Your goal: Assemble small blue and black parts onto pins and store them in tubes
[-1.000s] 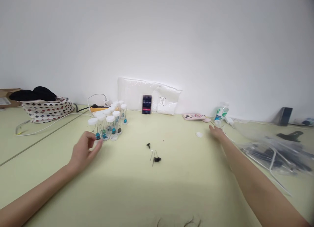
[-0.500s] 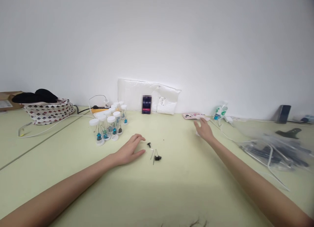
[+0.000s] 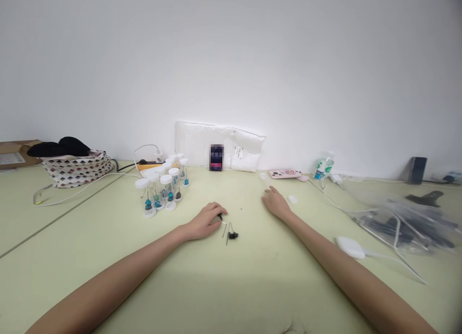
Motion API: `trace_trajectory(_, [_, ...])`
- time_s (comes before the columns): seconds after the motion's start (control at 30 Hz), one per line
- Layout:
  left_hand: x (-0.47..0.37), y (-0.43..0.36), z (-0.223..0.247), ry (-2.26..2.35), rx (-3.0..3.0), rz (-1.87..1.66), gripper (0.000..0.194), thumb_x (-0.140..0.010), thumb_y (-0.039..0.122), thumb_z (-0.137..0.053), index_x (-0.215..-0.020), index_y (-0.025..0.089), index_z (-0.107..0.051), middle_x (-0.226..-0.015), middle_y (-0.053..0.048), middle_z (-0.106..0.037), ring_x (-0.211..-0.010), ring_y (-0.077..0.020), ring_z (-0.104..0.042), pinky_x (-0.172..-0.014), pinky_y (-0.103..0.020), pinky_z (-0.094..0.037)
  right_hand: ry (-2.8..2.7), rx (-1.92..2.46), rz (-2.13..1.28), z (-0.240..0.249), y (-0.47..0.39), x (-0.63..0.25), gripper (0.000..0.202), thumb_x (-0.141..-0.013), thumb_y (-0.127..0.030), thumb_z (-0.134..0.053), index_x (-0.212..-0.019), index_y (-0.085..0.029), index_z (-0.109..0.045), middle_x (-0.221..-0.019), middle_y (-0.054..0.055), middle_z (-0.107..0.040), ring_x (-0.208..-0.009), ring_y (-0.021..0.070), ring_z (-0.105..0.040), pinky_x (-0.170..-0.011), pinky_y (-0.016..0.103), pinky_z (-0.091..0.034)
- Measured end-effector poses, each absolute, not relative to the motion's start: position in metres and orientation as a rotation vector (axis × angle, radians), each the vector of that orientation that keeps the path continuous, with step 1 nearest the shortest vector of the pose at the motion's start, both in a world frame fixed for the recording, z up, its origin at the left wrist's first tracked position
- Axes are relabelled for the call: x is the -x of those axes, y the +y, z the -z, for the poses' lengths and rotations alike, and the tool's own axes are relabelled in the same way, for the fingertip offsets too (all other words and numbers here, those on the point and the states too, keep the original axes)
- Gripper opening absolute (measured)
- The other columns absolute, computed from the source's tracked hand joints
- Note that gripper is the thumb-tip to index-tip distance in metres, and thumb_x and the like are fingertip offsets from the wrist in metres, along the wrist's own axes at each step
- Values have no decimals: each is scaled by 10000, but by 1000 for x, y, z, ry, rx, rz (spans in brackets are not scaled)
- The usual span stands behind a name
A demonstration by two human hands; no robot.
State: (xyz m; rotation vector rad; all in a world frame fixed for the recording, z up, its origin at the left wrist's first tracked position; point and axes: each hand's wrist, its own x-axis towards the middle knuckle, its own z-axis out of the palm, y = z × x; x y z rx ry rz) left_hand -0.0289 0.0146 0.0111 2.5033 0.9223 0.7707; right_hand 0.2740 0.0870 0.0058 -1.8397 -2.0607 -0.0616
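My left hand (image 3: 206, 222) rests on the table with thumb and fingers closed around a small black knob-headed screw (image 3: 220, 216). Just right of it lie a thin bent metal hex key (image 3: 224, 229) and a second hex key (image 3: 228, 233) beside a small black part (image 3: 233, 235). My right hand (image 3: 277, 203) is closed at the near end of a clear tube (image 3: 264, 179) with a whitish end; the hand hides part of it. A round white cap (image 3: 292, 199) lies flat to the right of that hand.
Several clear white-capped vials (image 3: 166, 189) stand at left, holding blue and dark parts. A patterned basket (image 3: 77, 170) is farther left. At the back are a propped phone (image 3: 216, 158) and a pink phone (image 3: 285, 173). Cables and a plastic bag (image 3: 407, 228) lie at right.
My left hand has moved right and its fingers have closed on the black screw. My right hand has come back and left from beside the pink phone, uncovering the white cap.
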Motion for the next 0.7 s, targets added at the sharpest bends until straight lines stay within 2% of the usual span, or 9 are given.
trace_trajectory(0.17, [30, 17, -7, 905, -2482, -816, 335, -758, 131, -390, -1071, 217, -474, -1039, -65, -476, -996, -187, -441, -888, -327, -366, -1907, 1771, 62, -10, 63, -249, 278, -813, -328, -397, -963, -153, -553, -1065, 123, -507, -948, 256, -519, -795, 393, -396])
trace_trajectory(0.27, [30, 17, -6, 908, -2475, -848, 337, -754, 123, -399, -1070, 211, -475, -1025, -68, -480, -984, -189, -449, -882, -331, -371, -2002, 1504, -247, -19, 42, -224, 222, -813, -293, -415, -951, -176, -544, -981, 78, -544, -808, 175, -551, -725, 316, -434])
trace_trajectory(0.37, [31, 15, -7, 896, -2459, -884, 348, -747, 114, -410, -1076, 212, -469, -1023, -69, -474, -986, -188, -452, -882, -329, -371, -2170, 1172, -579, -29, 15, -200, 214, -825, -321, -423, -959, -208, -545, -960, 45, -556, -777, 142, -540, -686, 272, -446])
trace_trajectory(0.43, [31, 13, -8, 898, -2443, -910, 338, -750, 112, -406, -1066, 213, -473, -1016, -67, -470, -978, -184, -456, -869, -325, -378, -2264, 1028, -680, -33, 0, -189, 210, -809, -333, -461, -964, -221, -548, -982, 39, -540, -755, 130, -531, -681, 266, -445])
trace_trajectory(0.6, [31, 8, -11, 939, -2402, -983, 271, -757, 129, -412, -1002, 202, -502, -962, -58, -472, -888, -167, -479, -790, -302, -401, -2399, 835, -740, -30, -14, -186, 287, -682, -283, -635, -954, -230, -561, -980, 36, -503, -768, 133, -500, -708, 274, -440])
trace_trajectory(0.7, [29, 3, -15, 989, -2395, -1019, 178, -776, 187, -432, -927, 191, -527, -875, -45, -475, -805, -154, -482, -735, -289, -403, -2409, 765, -809, -25, -9, -193, 296, -669, -251, -651, -949, -217, -560, -985, 40, -494, -798, 135, -498, -736, 281, -440])
